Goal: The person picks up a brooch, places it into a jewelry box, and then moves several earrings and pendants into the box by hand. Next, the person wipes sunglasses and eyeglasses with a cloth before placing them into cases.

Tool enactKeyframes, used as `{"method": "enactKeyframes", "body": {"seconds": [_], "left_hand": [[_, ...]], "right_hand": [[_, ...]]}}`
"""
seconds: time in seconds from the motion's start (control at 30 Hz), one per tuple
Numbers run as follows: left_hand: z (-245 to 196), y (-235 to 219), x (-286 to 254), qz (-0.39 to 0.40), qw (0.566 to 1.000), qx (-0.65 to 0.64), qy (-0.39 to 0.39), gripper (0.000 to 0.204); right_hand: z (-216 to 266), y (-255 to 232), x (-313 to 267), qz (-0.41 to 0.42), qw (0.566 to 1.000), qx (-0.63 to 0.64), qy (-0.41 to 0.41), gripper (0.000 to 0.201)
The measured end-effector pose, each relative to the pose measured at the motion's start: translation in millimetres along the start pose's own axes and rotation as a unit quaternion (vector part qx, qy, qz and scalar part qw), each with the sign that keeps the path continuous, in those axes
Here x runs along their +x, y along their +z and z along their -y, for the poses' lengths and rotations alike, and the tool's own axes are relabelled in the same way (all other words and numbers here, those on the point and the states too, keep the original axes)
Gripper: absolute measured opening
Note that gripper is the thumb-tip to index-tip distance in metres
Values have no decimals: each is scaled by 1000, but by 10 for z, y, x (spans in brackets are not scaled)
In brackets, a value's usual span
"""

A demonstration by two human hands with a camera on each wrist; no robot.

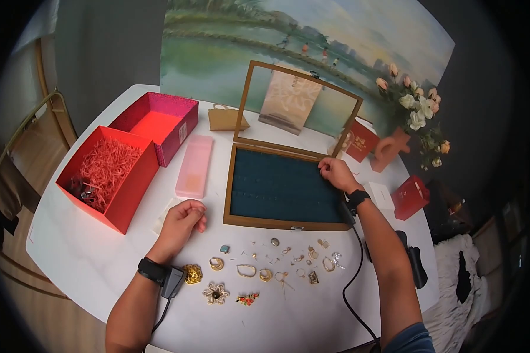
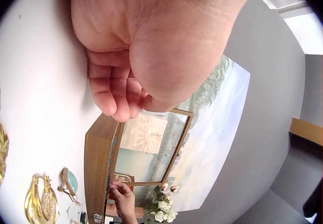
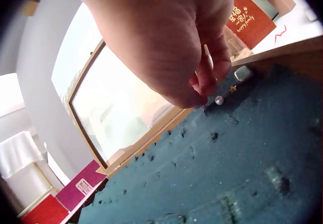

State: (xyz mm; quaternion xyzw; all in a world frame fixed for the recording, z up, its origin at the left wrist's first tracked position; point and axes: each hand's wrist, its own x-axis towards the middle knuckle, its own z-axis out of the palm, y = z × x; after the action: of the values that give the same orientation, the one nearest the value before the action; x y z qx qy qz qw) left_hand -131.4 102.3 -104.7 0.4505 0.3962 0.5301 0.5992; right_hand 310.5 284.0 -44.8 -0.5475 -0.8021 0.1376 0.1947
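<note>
A wooden jewelry box with a dark teal lining stands with its glass lid raised. My right hand is over its back right corner, thumb and fingertips pinched close to the lining around a tiny, mostly hidden stud. Beside those fingertips, in the right wrist view, a pearl stud, a gold star stud and a square pale-green earring sit in a row on the lining. My left hand rests loosely curled on the table left of the box, holding nothing.
Earrings and brooches lie spread in front of the box, including a flower brooch and gold hoops. At left are a red box of shredded paper and a pink case. A white box and flowers stand right.
</note>
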Motion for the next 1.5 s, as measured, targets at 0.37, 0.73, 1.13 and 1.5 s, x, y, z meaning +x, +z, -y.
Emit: {"method": "enactKeyframes", "body": {"seconds": [0.37,0.73,1.13,1.5], "left_hand": [[6,2,0,2,1000,-13,-3,13],[0,22,-13,-8,1000,15,7,14],[-6,9,-6,-15,1000,15,-6,13],[6,10,-16,-15,1000,12,-12,14]], "right_hand": [[1011,-261,-1202,170,975,141,-5,17],[792,-242,-1625,135,987,86,13,16],[77,-122,-309,-31,993,-112,-26,30],[222,-181,-288,-82,996,-12,29,16]]}}
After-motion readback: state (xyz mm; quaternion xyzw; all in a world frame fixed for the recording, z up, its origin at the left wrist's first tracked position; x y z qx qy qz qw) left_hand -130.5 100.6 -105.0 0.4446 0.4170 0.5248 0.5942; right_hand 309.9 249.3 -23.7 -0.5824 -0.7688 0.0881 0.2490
